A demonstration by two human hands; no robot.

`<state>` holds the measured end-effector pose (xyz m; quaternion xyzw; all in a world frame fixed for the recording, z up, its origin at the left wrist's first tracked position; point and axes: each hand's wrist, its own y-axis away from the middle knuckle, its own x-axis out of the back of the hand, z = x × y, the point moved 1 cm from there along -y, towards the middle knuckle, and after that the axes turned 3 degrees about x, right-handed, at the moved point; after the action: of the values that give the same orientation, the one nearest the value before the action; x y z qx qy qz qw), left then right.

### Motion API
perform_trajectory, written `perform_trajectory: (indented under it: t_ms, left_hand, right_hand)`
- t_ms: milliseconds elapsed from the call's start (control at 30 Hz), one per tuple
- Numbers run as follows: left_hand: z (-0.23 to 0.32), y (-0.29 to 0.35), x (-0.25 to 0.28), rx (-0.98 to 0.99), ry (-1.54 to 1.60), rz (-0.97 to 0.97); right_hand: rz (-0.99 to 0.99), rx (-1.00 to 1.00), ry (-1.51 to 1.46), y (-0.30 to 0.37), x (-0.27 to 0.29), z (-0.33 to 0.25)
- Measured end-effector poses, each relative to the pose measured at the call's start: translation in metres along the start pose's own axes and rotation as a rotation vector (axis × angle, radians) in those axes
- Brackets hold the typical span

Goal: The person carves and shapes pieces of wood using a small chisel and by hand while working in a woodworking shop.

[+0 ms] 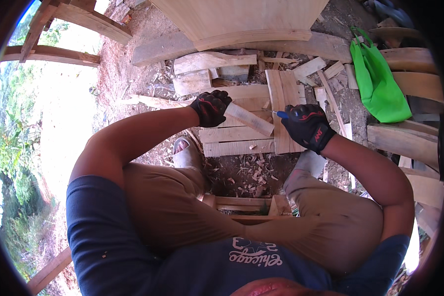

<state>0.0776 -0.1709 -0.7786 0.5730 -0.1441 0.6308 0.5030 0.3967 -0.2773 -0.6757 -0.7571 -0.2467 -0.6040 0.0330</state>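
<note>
My left hand [211, 107], in a black glove with red lines, is closed around the upper end of a short flat strip of wood [250, 120]. The strip slants down to the right across a low slatted wooden platform [238, 148]. My right hand [309, 128], gloved alike, is closed on a slim blue tool [282, 114] with a thin tip. That tip points left toward the strip, just apart from it; the rest of the tool is hidden in the glove, so its kind is unclear. Under the tip runs an upright board [282, 89] laid across the slats.
Wood offcuts [192, 83] and shavings [254, 178] litter the ground around the platform. Beyond them lies a long beam [163, 48] before a large wooden panel [251, 19]. A bright green bag [378, 81] rests by stacked planks [404, 140] at the right.
</note>
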Motion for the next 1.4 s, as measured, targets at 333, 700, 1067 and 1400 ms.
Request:
perform_trajectory:
  t_ms: [333,700,1067,1400]
  left_hand:
    - [0.006,-0.009,0.013,0.193,0.090,-0.320]
    - [0.023,-0.023,-0.011,-0.177,-0.361,-0.009]
    - [-0.006,-0.041,-0.023,-0.138,-0.550,-0.040]
    - [-0.108,-0.010,0.031,0.083,-0.587,-0.347]
  right_hand:
    - [-0.207,-0.070,-0.072,0.010,-0.020,0.018]
    - [-0.049,-0.151,-0.047,-0.065,0.011,0.048]
    - [-0.017,-0.094,-0.100,-0.077,-0.015,0.101]
    - [0.089,-0.069,-0.160,-0.049,-0.027,0.151]
